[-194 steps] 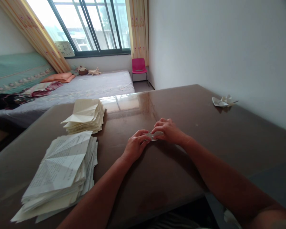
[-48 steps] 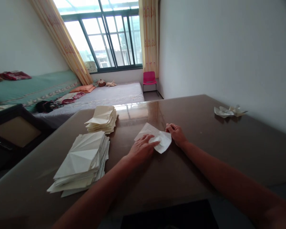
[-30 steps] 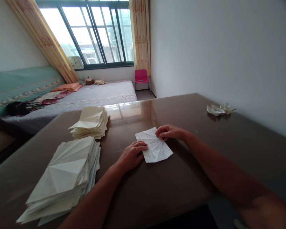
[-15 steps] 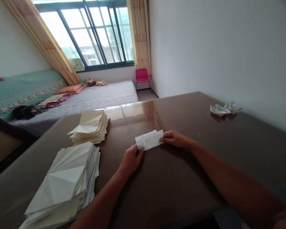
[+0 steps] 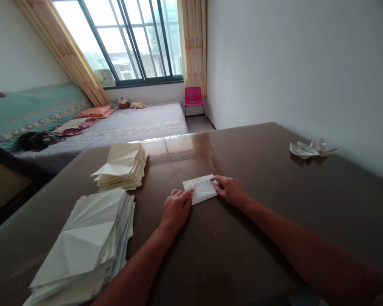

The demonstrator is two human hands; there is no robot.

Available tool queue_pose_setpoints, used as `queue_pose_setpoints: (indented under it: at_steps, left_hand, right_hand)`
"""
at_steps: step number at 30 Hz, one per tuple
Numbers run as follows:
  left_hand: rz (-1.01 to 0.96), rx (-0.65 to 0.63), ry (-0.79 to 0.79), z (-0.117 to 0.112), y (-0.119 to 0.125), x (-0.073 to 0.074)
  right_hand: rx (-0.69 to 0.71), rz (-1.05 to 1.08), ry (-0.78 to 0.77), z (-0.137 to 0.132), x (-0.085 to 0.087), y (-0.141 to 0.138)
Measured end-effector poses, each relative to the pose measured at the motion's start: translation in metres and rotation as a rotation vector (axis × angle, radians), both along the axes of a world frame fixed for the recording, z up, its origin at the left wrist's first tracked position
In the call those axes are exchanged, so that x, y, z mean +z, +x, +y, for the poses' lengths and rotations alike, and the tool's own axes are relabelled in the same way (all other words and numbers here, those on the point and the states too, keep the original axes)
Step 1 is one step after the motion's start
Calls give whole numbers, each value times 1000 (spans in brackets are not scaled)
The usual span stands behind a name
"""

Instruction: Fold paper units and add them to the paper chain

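Observation:
A small folded sheet of printed paper (image 5: 204,189) lies at the middle of the brown table (image 5: 242,263), its text side up. At its left edge is my left hand (image 5: 176,208), gripping it with the index finger laid over the top. My right hand (image 5: 231,189) holds the right edge, index finger on the far corner and thumb lower down. The remaining fingers of both hands are curled and partly hidden.
A stack of creased white sheets (image 5: 83,238) lies at left, with a stack of cream sheets (image 5: 123,159) behind it. Folded paper shapes (image 5: 306,149) sit at the far right by the wall. Beyond the table are a bed (image 5: 153,121) and a pink chair (image 5: 194,97).
The folded paper has gone from two offset layers held up between my hands to a flatter, squarer piece. My fingers have shifted onto its top. The view has tilted slightly.

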State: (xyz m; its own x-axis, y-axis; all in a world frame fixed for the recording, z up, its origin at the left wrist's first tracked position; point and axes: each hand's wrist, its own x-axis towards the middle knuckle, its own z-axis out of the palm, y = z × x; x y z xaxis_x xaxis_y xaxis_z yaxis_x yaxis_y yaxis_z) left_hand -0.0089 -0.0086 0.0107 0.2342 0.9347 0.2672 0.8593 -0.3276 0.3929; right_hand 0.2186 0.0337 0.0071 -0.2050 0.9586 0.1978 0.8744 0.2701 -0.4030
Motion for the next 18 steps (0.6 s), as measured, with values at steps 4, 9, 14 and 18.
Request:
queue_pose_setpoints:
  at_steps: [4,9,14,18]
  left_hand:
    - [126,14,-1,0,2,3]
    - [246,38,22,-2,6,6]
    - [319,50,51,-1,8,6]
    - [338,49,75,-2,9,3]
  right_hand:
    - [15,-36,14,0,2,-1]
    - [11,-48,4,-1,4,-2]
    - [7,-76,23,-1,3,-3]
    - [-1,-83,14,-1,3,-2]
